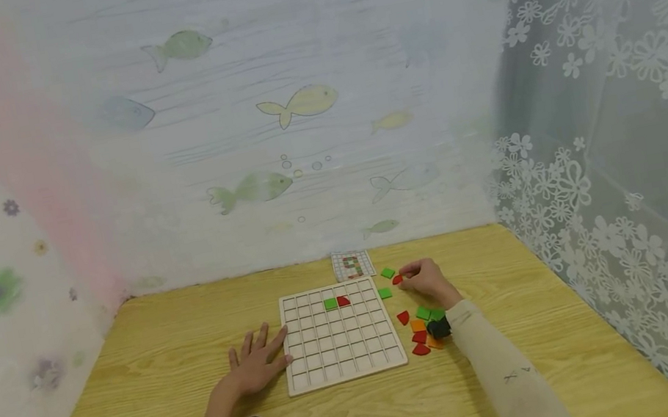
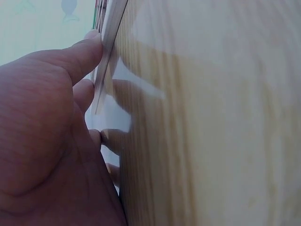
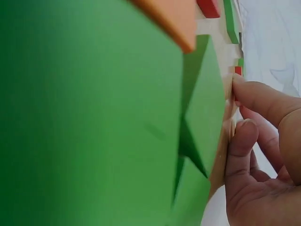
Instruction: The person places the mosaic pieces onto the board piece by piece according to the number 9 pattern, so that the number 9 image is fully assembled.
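A white square grid board (image 1: 345,355) lies on the table, with a green square tile (image 1: 331,304) and a red quarter-circle tile (image 1: 343,301) side by side in its cells. My left hand (image 1: 256,366) lies with its fingers spread, thumb and forefinger touching the board's left edge. Right of the board's far corner, my right hand (image 1: 429,281) pinches another red tile (image 1: 396,279) at its fingertips. In the right wrist view that red tile (image 3: 238,70) is mostly hidden by a finger. Close by lie two green tiles (image 1: 388,273), one touching the board's right edge.
A printed pattern card (image 1: 353,264) lies behind the board. Several red, orange (image 1: 418,325) and green tiles lie loosely to the board's right, partly under the right wrist's black camera (image 1: 438,328). Patterned walls (image 1: 294,133) enclose the wooden table (image 1: 153,360).
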A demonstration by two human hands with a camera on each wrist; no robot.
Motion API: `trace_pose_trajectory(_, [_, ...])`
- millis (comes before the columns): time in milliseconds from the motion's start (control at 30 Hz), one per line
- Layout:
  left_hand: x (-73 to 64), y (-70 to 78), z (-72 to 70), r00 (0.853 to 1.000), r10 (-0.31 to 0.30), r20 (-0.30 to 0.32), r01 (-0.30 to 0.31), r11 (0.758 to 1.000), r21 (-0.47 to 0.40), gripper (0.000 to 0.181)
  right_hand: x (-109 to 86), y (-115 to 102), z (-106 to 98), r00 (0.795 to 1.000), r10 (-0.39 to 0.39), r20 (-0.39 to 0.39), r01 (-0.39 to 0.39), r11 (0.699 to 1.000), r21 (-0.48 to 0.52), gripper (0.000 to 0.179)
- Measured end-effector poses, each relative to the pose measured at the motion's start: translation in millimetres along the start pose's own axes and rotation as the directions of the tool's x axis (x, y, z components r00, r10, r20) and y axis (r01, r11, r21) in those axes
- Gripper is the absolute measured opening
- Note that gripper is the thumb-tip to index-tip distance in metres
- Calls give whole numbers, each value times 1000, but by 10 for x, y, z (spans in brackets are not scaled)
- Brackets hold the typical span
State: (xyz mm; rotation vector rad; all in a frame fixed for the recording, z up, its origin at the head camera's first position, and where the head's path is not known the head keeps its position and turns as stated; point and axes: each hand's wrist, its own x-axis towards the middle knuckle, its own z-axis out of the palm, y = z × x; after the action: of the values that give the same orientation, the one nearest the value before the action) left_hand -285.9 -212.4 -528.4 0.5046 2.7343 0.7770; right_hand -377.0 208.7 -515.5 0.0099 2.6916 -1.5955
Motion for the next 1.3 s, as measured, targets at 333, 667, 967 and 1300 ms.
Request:
trace_pose_trajectory(333, [-107, 135, -40, 1000, -2, 8, 2, 1000, -29, 71, -10, 48, -2, 1000, -26, 7, 26, 999, -32, 29])
trace_pose_trajectory(667, [-132, 152, -4, 1000, 16, -12, -16, 999, -50, 71, -63, 55, -14, 999, -29, 33, 30, 999, -15, 28])
trace_pose_trajectory(967, [-162, 244, -12, 999, -32, 13, 32, 999, -1, 68, -84, 79, -36, 998, -7, 60, 4, 999, 43, 30])
trace_pose_trajectory(1300, [-196, 283, -14, 999, -33, 9, 33, 999, -1, 69, -92, 84, -70, 996, 14, 83, -20, 997, 80, 33])
